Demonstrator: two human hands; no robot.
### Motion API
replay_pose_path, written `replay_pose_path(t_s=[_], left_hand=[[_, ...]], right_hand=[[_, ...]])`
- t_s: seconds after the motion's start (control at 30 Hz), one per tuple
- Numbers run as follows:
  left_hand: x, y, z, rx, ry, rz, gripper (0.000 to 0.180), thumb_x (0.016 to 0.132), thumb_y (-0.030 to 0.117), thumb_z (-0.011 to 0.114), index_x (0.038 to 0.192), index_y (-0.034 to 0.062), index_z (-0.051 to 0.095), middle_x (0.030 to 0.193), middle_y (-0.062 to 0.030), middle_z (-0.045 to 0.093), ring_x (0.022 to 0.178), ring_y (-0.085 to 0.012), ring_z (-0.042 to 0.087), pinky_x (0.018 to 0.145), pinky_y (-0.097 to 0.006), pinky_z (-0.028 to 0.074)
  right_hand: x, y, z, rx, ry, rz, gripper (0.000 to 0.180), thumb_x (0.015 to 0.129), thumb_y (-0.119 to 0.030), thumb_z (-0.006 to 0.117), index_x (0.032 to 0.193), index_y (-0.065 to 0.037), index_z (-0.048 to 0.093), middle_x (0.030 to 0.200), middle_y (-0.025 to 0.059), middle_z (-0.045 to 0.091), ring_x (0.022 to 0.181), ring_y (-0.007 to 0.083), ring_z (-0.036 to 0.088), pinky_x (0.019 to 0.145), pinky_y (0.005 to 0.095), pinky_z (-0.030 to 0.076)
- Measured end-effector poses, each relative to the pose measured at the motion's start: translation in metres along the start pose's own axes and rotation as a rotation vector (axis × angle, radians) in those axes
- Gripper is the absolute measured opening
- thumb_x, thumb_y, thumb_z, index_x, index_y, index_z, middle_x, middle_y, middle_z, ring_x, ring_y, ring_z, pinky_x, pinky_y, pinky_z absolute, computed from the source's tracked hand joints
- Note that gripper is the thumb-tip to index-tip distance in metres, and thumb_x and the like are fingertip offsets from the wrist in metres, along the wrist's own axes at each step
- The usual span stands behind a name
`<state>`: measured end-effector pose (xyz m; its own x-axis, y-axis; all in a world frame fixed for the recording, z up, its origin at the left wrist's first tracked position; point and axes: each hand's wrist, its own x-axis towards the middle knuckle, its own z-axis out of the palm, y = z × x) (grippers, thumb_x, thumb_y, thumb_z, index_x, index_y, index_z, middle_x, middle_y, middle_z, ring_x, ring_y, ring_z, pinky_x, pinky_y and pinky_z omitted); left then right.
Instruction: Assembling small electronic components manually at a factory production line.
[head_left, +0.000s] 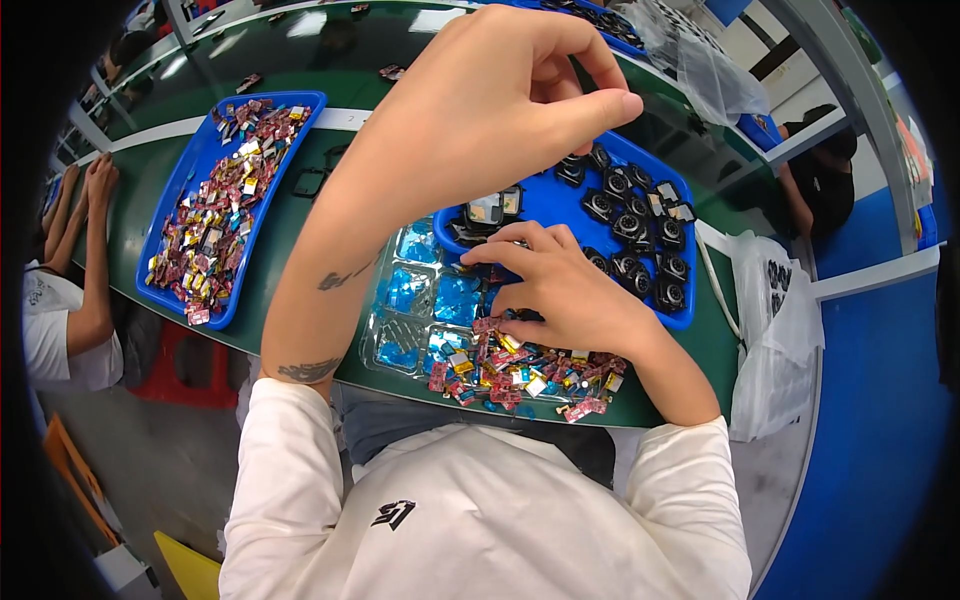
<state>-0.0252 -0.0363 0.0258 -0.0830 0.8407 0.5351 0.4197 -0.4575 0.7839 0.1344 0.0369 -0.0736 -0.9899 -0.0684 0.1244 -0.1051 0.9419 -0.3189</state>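
Observation:
My left hand (510, 90) is raised high over the near side of the blue tray (545, 190), its thumb and forefinger brought together in a pinch. Whatever sits between those fingertips, if anything, is too small to make out. Below it, my right hand (560, 290) reaches left with fingers spread, its thumb and forefinger apart at the edge of a heap of small circuit boards with batteries (520, 370). Beside those fingertips lies a clear plastic compartment tray (385, 325) with blue film pieces in its cells. Black round-faced watch cases (630, 220) fill much of the blue tray.
Another blue tray (315, 105), heaped with red boards and batteries, stands on the green table at left. A white cable (722, 285) runs past the right tray. Bagged trays (775, 335) stand at right. Other people sit at left and right.

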Motion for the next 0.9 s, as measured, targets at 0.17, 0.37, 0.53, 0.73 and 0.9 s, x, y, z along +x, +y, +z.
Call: replay_pose_path(t_s=[0.17,0.37,0.53,0.73,0.9], left_hand=[[0.005,-0.014,0.009,0.0,0.057,0.034,0.023,0.084,0.019,0.067,0.074,-0.0012,0.064,0.066,-0.0007,0.061,0.062,-0.0057,0.058,0.057,-0.018,0.045],[0.001,-0.015,0.003,0.207,-0.122,0.03,0.014,0.081,0.011,0.067,0.079,-0.0031,0.067,0.069,-0.0045,0.062,0.063,-0.007,0.055,0.058,-0.022,0.044],[0.0,-0.011,0.01,0.178,-0.177,0.12,0.012,0.074,0.008,0.071,0.08,-0.0007,0.068,0.073,-0.0059,0.063,0.068,-0.0116,0.056,0.062,-0.024,0.043],[0.003,-0.007,0.014,0.21,-0.269,0.105,0.025,0.063,0.009,0.078,0.086,0.0013,0.068,0.084,-0.0056,0.065,0.077,-0.0143,0.059,0.068,-0.025,0.044],[0.005,-0.017,0.021,0.237,-0.197,0.262,0.021,0.062,0.006,0.078,0.08,0.0009,0.067,0.082,-0.0065,0.067,0.079,-0.0158,0.061,0.072,-0.027,0.046]], right_hand=[[-0.003,0.001,-0.02,0.325,0.049,0.044,0.011,0.068,-0.009,0.071,0.077,-0.006,0.066,0.098,0.0024,0.065,0.099,0.0192,0.056,0.086,0.0372,0.038],[-0.026,0.01,-0.051,0.699,0.504,0.182,0.012,0.075,-0.001,0.069,0.086,-0.001,0.064,0.082,0.0056,0.067,0.076,0.012,0.064,0.071,0.0246,0.049],[-0.037,0.016,-0.07,0.696,0.712,0.201,0.013,0.076,0.0,0.07,0.088,0.002,0.064,0.084,0.0067,0.066,0.077,0.0117,0.063,0.072,0.0241,0.05],[-0.044,0.02,-0.075,0.65,0.75,0.201,0.013,0.076,0.0,0.07,0.087,0.002,0.063,0.084,0.0063,0.066,0.077,0.0117,0.063,0.071,0.0235,0.05],[-0.041,0.017,-0.072,0.641,0.725,0.175,0.012,0.076,0.0,0.07,0.087,0.002,0.063,0.083,0.006,0.066,0.075,0.0116,0.064,0.069,0.0234,0.05]])
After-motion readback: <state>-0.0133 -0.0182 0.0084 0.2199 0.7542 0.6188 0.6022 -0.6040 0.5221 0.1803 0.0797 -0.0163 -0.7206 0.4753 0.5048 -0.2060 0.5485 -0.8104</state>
